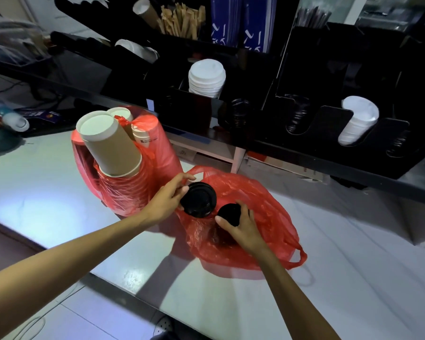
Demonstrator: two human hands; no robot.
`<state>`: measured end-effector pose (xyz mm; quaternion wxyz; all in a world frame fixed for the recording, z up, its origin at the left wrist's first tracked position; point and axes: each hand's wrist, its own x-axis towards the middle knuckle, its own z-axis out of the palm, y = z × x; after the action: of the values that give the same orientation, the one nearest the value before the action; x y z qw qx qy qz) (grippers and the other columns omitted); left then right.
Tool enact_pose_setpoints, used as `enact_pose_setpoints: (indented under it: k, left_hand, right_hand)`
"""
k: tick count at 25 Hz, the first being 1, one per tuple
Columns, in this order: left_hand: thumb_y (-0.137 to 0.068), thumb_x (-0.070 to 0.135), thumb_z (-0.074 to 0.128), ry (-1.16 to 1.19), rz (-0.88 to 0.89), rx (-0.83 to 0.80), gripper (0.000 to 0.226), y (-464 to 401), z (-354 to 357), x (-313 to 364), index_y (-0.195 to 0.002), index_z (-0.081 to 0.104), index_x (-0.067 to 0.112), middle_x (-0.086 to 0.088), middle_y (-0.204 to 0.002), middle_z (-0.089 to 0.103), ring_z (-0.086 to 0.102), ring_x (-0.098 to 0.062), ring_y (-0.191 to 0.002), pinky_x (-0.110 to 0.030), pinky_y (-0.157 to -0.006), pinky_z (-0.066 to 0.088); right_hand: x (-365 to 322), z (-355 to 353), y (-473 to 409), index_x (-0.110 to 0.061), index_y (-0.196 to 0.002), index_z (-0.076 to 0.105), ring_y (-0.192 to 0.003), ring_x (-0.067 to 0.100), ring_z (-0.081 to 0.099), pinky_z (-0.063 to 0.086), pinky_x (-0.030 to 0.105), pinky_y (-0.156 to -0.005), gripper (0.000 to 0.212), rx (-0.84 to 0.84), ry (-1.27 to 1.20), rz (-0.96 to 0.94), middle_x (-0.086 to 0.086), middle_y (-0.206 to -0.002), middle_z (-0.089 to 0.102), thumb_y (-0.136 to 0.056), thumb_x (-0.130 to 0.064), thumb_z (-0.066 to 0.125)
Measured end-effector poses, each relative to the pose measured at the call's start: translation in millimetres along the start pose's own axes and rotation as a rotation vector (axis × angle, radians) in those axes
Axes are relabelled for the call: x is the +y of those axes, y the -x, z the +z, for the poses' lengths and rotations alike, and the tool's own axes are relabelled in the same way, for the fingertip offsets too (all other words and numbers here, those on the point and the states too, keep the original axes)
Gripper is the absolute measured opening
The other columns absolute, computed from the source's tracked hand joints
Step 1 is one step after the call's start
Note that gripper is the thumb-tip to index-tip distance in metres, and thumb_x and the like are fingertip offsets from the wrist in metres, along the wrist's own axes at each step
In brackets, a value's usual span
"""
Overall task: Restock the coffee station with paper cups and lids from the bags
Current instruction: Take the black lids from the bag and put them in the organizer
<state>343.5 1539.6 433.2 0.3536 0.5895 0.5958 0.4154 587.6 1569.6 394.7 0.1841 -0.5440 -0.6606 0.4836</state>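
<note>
A red plastic bag point(268, 217) lies open on the white counter. My left hand point(167, 200) grips a stack of black lids point(198, 200) just above the bag's left edge. Inside the bag my right hand point(243, 229) grips a second stack of black lids point(228, 213). Another red bag point(157, 153) stands behind on the left, holding stacks of brown paper cups point(108, 146) turned bottom up. The black coffee station organiser point(255, 69) fills the back, with a stack of white lids point(206, 77) in one slot and white cups point(357, 121) in another.
Wooden stirrers point(182, 20) and blue packets point(241, 23) stand in the organiser's upper bins. Clear lids point(239, 114) sit in a dark slot. Clutter lies at the far left on the counter point(329, 278). The counter's front edge runs diagonally at lower left.
</note>
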Motion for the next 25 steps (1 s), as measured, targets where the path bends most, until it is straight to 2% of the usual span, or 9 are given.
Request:
enact_pose_setpoints:
  k: [3,5,8,10,11,14,16,21,25]
  left_hand:
    - [-0.106,0.003,0.035,-0.040,-0.047,-0.085,0.034,11.5,-6.4,-7.9,-0.129,0.054,0.019,0.003,-0.135,0.056,0.060,-0.009,-0.106,-0.014,-0.067,0.049]
    - [-0.107,0.007,0.034,-0.051,-0.124,-0.111,0.033,18.5,-5.2,-14.7,-0.126,0.057,0.022,0.002,-0.132,0.058,0.060,-0.008,-0.102,-0.017,-0.069,0.051]
    - [-0.105,0.039,0.041,-0.069,-0.217,-0.178,0.027,27.7,-0.2,-31.5,-0.125,0.057,0.031,0.007,-0.127,0.062,0.060,-0.014,-0.115,-0.038,-0.093,0.054]
    - [-0.089,0.065,0.046,-0.185,-0.249,-0.248,0.049,32.1,-1.3,-38.9,-0.129,0.051,0.037,0.011,-0.130,0.060,0.058,-0.014,-0.119,-0.039,-0.104,0.047]
    - [-0.084,0.069,0.049,-0.256,-0.268,-0.271,0.057,32.9,-1.4,-40.7,-0.132,0.046,0.039,0.012,-0.132,0.057,0.057,-0.016,-0.120,-0.038,-0.105,0.045]
    - [-0.082,0.058,0.066,-0.425,-0.300,-0.289,0.073,31.9,3.0,-45.5,-0.143,0.033,0.035,0.002,-0.141,0.044,0.053,-0.025,-0.126,-0.034,-0.105,0.043]
    - [-0.074,0.060,0.068,-0.516,-0.294,-0.292,0.092,30.8,7.9,-48.1,-0.149,0.025,0.031,-0.003,-0.149,0.034,0.052,-0.030,-0.127,-0.035,-0.104,0.044]
    - [-0.074,0.056,0.078,-0.743,-0.330,-0.315,0.120,30.2,23.4,-50.0,-0.158,0.000,0.021,-0.007,-0.164,0.002,0.052,-0.035,-0.129,-0.038,-0.101,0.047]
    - [-0.070,0.056,0.080,-0.823,-0.321,-0.285,0.124,33.5,29.2,-56.0,-0.157,0.001,0.019,-0.006,-0.162,0.005,0.048,-0.034,-0.132,-0.041,-0.102,0.047]
  right_hand:
    - [0.1,4.1,0.9,-0.031,-0.154,0.021,-0.145,0.029,0.030,0.032,0.051,-0.117,0.111,-0.042,0.037,-0.001,0.003,-0.157,0.023,-0.064,-0.079,0.067]
    - [0.6,6.2,-1.3,-0.032,-0.153,0.023,-0.145,0.030,0.032,0.034,0.050,-0.116,0.110,-0.040,0.035,0.018,0.004,-0.157,0.023,-0.064,-0.078,0.067]
    - [-1.4,13.4,-7.0,-0.029,-0.153,0.026,-0.143,0.033,0.033,0.036,0.048,-0.114,0.097,-0.038,0.114,0.016,0.005,-0.156,0.024,-0.075,-0.060,0.076]
    - [-1.2,23.7,-6.5,-0.028,-0.151,0.027,-0.141,0.033,0.034,0.038,0.049,-0.113,0.095,-0.018,0.290,-0.043,0.005,-0.153,0.026,-0.076,-0.055,0.078]
    - [-0.9,29.9,-4.0,-0.028,-0.151,0.027,-0.139,0.033,0.034,0.040,0.048,-0.111,0.095,-0.009,0.374,-0.079,0.005,-0.152,0.028,-0.076,-0.053,0.079]
    - [0.8,41.9,2.7,-0.028,-0.149,0.028,-0.135,0.031,0.036,0.042,0.044,-0.107,0.094,0.032,0.472,-0.139,0.003,-0.149,0.030,-0.075,-0.048,0.081]
    - [1.8,44.1,3.8,-0.027,-0.149,0.029,-0.133,0.030,0.036,0.041,0.042,-0.106,0.093,0.070,0.483,-0.149,0.003,-0.148,0.032,-0.074,-0.045,0.082]
    - [15.2,48.9,10.5,-0.026,-0.149,0.025,-0.138,0.033,0.031,0.037,0.046,-0.112,0.101,0.033,0.477,-0.090,0.004,-0.152,0.027,-0.070,-0.044,0.085]
    - [21.5,50.7,10.4,-0.025,-0.150,0.024,-0.140,0.033,0.030,0.033,0.045,-0.116,0.105,0.032,0.459,-0.100,0.005,-0.152,0.028,-0.068,-0.039,0.088]
